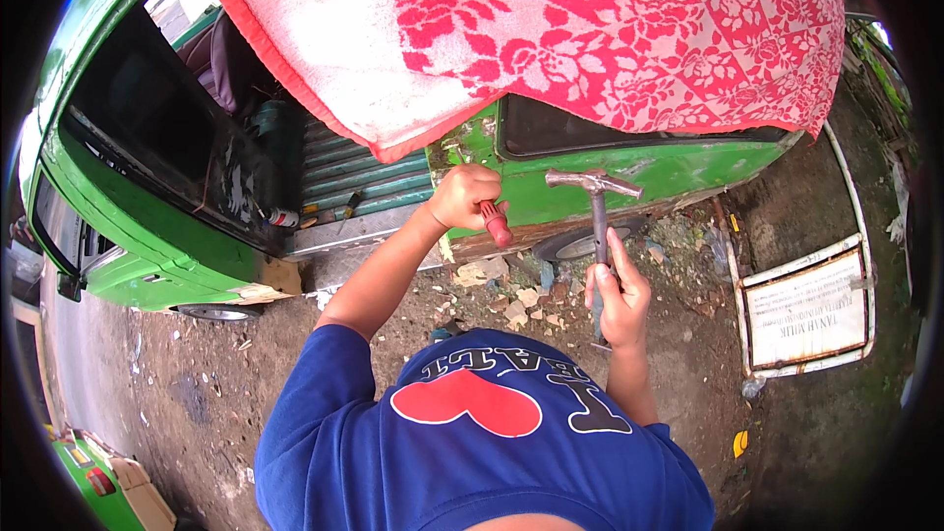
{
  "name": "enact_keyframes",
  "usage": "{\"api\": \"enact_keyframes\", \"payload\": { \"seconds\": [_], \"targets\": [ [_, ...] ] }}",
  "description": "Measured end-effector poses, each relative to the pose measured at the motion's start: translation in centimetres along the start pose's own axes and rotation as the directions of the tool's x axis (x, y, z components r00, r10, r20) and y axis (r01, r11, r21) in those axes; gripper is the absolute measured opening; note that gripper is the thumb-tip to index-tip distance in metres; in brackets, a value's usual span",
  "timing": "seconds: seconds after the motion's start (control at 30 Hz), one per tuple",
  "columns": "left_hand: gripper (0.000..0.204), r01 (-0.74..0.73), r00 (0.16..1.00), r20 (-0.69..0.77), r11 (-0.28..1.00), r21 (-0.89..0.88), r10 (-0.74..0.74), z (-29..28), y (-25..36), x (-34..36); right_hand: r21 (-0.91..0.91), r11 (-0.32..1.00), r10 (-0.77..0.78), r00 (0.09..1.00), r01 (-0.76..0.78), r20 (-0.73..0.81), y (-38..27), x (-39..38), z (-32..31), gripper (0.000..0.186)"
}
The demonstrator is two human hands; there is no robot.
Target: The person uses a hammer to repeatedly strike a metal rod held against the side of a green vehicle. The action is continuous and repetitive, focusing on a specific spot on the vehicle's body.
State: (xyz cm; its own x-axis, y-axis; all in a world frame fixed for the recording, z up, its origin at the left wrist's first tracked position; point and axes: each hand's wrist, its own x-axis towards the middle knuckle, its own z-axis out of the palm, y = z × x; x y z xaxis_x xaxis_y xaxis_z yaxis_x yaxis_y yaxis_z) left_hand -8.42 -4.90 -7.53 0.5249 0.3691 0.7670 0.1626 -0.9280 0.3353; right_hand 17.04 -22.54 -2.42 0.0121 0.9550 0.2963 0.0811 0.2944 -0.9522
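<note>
My left hand (460,197) is closed round a hand tool with a red ridged handle (497,224), its butt end towards me. The fist hides most of the tool, so I cannot tell whether it is a screwdriver or a chisel. It is held against the edge of the green vehicle panel (560,187), where the paint is chipped. My right hand (621,300) grips a claw hammer (598,206) by its metal handle, index finger stretched along the shaft. The hammer's head is up, in front of the panel and apart from the red handle.
A red and white floral blanket (610,29) drapes over the vehicle's top. Left of my hands, an open doorway shows a ribbed floor (344,167) with small tools and a can (282,218) near the sill. Broken flakes (516,310) litter the ground. A framed white sign (806,315) lies right.
</note>
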Motion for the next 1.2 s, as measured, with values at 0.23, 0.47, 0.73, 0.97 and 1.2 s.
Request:
{"api": "enact_keyframes", "payload": {
  "seconds": [0.23, 0.47, 0.73, 0.97, 1.2],
  "targets": [
    [0.04, -0.017, 1.0, -0.008, 1.0, -0.021, 0.017, 0.0, -0.2, 0.1, 0.007, 1.0, 0.024, 0.999, -0.024, -0.022, -0.1, -0.6, -0.1, 0.048],
    [0.04, -0.032, 0.999, -0.01, 0.999, -0.017, 0.032, -0.2, -0.6, 0.1, 0.016, 0.999, 0.042, 0.998, -0.042, -0.045, -0.1, -0.8, 0.1, 0.048],
    [0.038, -0.029, 1.0, 0.004, 0.999, 0.019, 0.029, -0.4, -0.3, 0.4, -0.003, 1.0, 0.017, 0.999, -0.017, -0.031, 0.4, -0.7, -0.1, 0.048],
    [0.033, 0.104, 0.994, -0.049, 0.99, 0.097, -0.1, 0.4, -0.1, 2.2, -0.084, 0.993, -0.073, 0.996, 0.077, 0.054, 0.1, -1.2, -0.5, 0.048],
    [0.033, 0.216, 0.964, -0.18, 0.971, 0.104, -0.195, -0.1, -0.5, 4.1, -0.255, 0.946, -0.178, 0.978, 0.201, 0.111, 0.6, -0.5, 0.2, 0.048]
  ]
}}
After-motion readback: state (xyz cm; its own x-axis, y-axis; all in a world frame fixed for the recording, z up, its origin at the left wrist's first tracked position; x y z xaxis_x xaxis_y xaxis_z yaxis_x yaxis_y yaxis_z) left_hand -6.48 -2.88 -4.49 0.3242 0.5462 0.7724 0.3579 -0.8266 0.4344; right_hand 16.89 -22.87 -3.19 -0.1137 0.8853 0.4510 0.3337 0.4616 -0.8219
